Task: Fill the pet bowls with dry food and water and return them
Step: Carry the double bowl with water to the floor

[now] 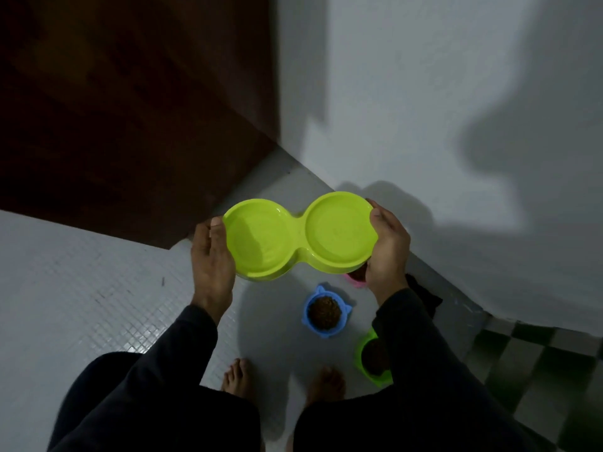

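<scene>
The left hand (212, 256) grips the left end of a lime-green plastic double bowl (300, 236), thumb curled over its rim, and the right hand (388, 246) grips the right end the same way, holding it level in the air above the pale tiled floor (98, 288). Both wells look to hold clear water, though the dim light makes that uncertain. Any tilt on the way down would slop it over the shallow rims. Below sit a blue cat-eared bowl (326, 311) of kibble, a pink bowl (355, 280) mostly hidden and a green bowl (372, 360); setting down blind could knock them.
</scene>
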`<state>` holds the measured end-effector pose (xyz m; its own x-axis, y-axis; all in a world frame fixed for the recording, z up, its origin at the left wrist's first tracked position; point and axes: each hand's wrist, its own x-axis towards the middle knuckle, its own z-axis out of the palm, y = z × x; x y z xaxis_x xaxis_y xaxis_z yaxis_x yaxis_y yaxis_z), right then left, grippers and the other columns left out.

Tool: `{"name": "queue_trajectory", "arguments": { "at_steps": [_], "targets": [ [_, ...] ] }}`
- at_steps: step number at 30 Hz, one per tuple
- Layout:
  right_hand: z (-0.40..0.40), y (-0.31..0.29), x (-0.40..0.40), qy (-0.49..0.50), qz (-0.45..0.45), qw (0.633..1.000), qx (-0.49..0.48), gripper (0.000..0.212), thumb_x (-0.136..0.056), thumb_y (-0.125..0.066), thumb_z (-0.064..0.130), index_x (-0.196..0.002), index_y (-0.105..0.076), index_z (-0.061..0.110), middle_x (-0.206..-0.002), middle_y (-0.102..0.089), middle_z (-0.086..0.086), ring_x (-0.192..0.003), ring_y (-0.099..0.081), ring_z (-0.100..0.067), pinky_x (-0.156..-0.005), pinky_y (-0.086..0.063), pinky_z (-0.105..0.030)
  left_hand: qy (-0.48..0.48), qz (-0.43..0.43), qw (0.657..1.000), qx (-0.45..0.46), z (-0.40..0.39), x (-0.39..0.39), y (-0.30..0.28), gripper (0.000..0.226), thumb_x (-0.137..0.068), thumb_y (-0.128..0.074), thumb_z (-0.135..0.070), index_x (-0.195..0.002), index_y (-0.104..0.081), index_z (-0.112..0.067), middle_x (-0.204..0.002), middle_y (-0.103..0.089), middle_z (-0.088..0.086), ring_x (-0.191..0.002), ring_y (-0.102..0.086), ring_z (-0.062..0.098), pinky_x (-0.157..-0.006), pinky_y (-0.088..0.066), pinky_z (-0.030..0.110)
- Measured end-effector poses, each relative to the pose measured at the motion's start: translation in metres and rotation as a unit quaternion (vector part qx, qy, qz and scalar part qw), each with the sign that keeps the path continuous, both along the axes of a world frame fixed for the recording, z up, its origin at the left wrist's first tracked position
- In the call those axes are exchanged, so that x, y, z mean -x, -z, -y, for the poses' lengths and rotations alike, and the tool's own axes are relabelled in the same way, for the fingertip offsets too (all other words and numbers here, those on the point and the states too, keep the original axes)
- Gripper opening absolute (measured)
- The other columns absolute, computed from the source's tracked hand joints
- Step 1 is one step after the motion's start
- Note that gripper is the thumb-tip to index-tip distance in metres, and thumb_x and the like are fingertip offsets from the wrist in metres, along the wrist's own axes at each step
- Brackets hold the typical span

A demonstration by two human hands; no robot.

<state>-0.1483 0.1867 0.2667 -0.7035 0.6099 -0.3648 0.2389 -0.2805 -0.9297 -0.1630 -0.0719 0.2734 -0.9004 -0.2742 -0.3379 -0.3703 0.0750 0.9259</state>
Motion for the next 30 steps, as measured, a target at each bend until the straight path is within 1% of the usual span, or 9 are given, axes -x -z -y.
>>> {"name": "queue_trajectory", "arguments": {
  "at_steps": [3, 7, 9, 12, 16, 22, 27, 28, 30],
  "targets": [
    [0.002, 0.051, 0.009, -0.005, -0.005, 1.000, -0.018, 0.025, -0.089, -0.065, 0.022, -0.109, -0.077, 0.014, -0.110, -0.076, -0.004, -0.113, -0.066, -0.025, -0.107, -0.047, -0.049, -0.004, -0.008, 1.000, 0.012, 0.001, 0.003, 0.051, 0.036, -0.109, -0.039, -0.046, -0.098, -0.050, -0.014, -0.090, -0.046, -0.001, -0.085, -0.047, 0.019, -0.073, -0.044, 0.047],
    [0.004, 0.117, 0.019, -0.010, 0.012, 1.000, -0.001, 0.037, -0.082, -0.067, 0.032, -0.112, -0.077, 0.014, -0.114, -0.075, -0.006, -0.117, -0.065, -0.030, -0.109, -0.046, -0.053, -0.009, -0.018, 1.000, 0.014, 0.002, 0.004, 0.113, 0.026, -0.110, -0.038, -0.042, -0.095, -0.051, -0.026, -0.090, -0.049, -0.007, -0.087, -0.049, 0.015, -0.076, -0.044, 0.040],
    [0.005, 0.147, 0.024, -0.027, 0.017, 1.000, 0.000, 0.039, -0.079, -0.069, 0.036, -0.111, -0.077, 0.016, -0.116, -0.075, -0.006, -0.119, -0.064, -0.031, -0.109, -0.045, -0.054, -0.015, -0.020, 1.000, 0.010, 0.003, 0.005, 0.143, 0.026, -0.109, -0.038, -0.044, -0.098, -0.052, -0.024, -0.092, -0.051, -0.006, -0.087, -0.051, 0.014, -0.076, -0.046, 0.039],
    [0.009, 0.179, 0.033, -0.043, 0.024, 0.999, -0.012, 0.027, -0.080, -0.067, 0.035, -0.101, -0.079, 0.024, -0.112, -0.076, -0.003, -0.117, -0.065, -0.030, -0.107, -0.047, -0.052, -0.021, -0.015, 1.000, 0.013, 0.005, 0.007, 0.181, 0.032, -0.107, -0.038, -0.050, -0.106, -0.054, -0.023, -0.102, -0.056, -0.002, -0.095, -0.056, 0.018, -0.081, -0.051, 0.047],
    [0.012, 0.209, 0.044, -0.048, 0.033, 0.998, -0.013, 0.015, -0.079, -0.067, 0.033, -0.089, -0.079, 0.032, -0.105, -0.077, 0.004, -0.111, -0.066, -0.024, -0.105, -0.049, -0.047, -0.023, -0.012, 0.999, 0.019, 0.005, 0.009, 0.216, 0.025, -0.107, -0.036, -0.050, -0.100, -0.053, -0.034, -0.102, -0.054, -0.001, -0.097, -0.054, 0.021, -0.083, -0.050, 0.048],
    [0.008, 0.255, 0.062, -0.082, 0.043, 0.996, -0.016, 0.017, -0.086, -0.067, 0.024, -0.100, -0.077, 0.023, -0.107, -0.075, -0.001, -0.108, -0.066, -0.022, -0.106, -0.049, -0.045, -0.023, 0.004, 0.999, 0.032, 0.002, 0.006, 0.253, 0.027, -0.112, -0.032, -0.041, -0.112, -0.049, -0.020, -0.104, -0.052, -0.002, -0.099, -0.052, 0.019, -0.082, -0.049, 0.044],
    [0.003, 0.285, 0.071, -0.138, 0.071, 0.987, -0.044, 0.020, -0.100, -0.058, 0.014, -0.112, -0.071, 0.021, -0.111, -0.072, 0.001, -0.109, -0.063, -0.016, -0.105, -0.048, -0.039, -0.010, 0.040, 0.999, 0.011, 0.007, 0.000, 0.269, 0.019, -0.109, -0.038, -0.048, -0.100, -0.055, -0.050, -0.100, -0.062, -0.017, -0.100, -0.058, 0.024, -0.084, -0.055, 0.064],
    [0.003, 0.289, 0.072, -0.150, 0.074, 0.985, -0.045, 0.021, -0.100, -0.057, 0.015, -0.113, -0.071, 0.023, -0.112, -0.071, 0.002, -0.111, -0.063, -0.016, -0.105, -0.048, -0.038, -0.011, 0.050, 0.999, -0.004, 0.007, -0.002, 0.270, 0.019, -0.109, -0.040, -0.046, -0.100, -0.056, -0.049, -0.096, -0.064, -0.022, -0.097, -0.059, 0.024, -0.081, -0.055, 0.067],
    [0.002, 0.297, 0.072, -0.166, 0.079, 0.982, -0.050, 0.021, -0.101, -0.056, 0.016, -0.114, -0.071, 0.024, -0.114, -0.071, 0.003, -0.113, -0.063, -0.016, -0.104, -0.049, -0.036, -0.018, 0.064, 0.997, -0.034, 0.007, -0.005, 0.272, 0.015, -0.109, -0.043, -0.040, -0.105, -0.057, -0.039, -0.096, -0.065, -0.017, -0.093, -0.060, 0.026, -0.077, -0.053, 0.069]
  ]
}}
